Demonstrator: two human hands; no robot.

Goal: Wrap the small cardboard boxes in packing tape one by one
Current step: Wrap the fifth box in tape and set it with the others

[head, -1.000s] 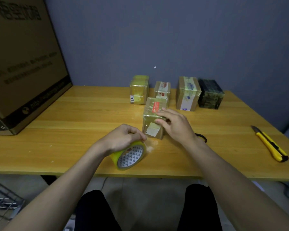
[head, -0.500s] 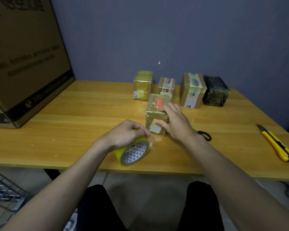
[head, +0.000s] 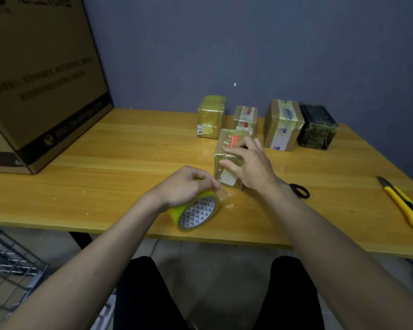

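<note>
Fingers (head: 234,152) now atop box (head: 227,141)

Yellow utility knife (head: 404,203) on the wooden table (head: 105,163) — black scissors (head: 300,190) nearby.
</note>
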